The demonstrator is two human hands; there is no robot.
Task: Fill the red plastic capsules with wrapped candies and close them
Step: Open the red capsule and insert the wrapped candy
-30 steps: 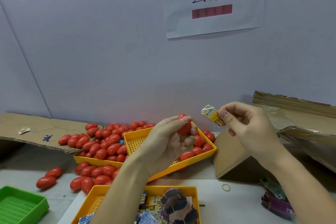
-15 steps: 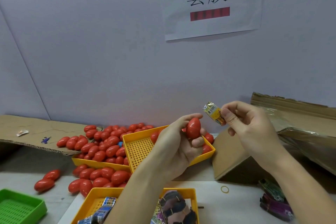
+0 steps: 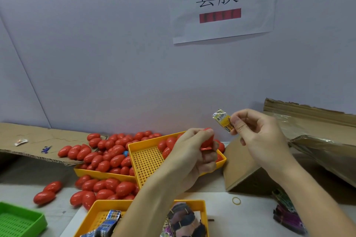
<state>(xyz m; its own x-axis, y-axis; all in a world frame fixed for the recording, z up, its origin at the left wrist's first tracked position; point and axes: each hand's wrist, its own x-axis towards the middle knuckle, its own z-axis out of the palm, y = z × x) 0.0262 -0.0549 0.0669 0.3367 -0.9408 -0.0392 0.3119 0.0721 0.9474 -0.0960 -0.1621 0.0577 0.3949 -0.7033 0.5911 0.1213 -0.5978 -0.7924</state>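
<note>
The left hand (image 3: 189,157) grasps a red egg-shaped plastic capsule (image 3: 208,139) in its curled fingers, holding it above the far right corner of a tilted yellow perforated plastic tray (image 3: 148,159); whether the capsule is split open cannot be told. The right hand (image 3: 260,136) pinches one yellow foil-wrapped candy (image 3: 223,122) between thumb and forefinger, up and to the right of the capsule, apart from it, with clear air between the two hands. The tilted tray holds a few more red capsules (image 3: 165,145) at its far end, and its near edge overlaps a second yellow tray (image 3: 86,171) heaped with a pile of red capsules (image 3: 107,152), too many to count, spilling against the far wall. About a dozen loose capsules (image 3: 104,186) lie on the surface near that tray, and two more (image 3: 48,192) sit apart to the left. A third yellow tray (image 3: 200,204) at the near edge carries wrapped candy packets (image 3: 110,219). One green plastic tray (image 3: 21,221) is cut off by the near left corner. On the right, an open brown cardboard box (image 3: 308,140) crowds the right arm, with one yellow rubber band (image 3: 236,201) and a bundle of purple packets (image 3: 289,215) on the white surface (image 3: 231,223) near it. A flat cardboard sheet (image 3: 38,138) lies far left, and a white paper sign (image 3: 221,5) hangs on the wall.
</note>
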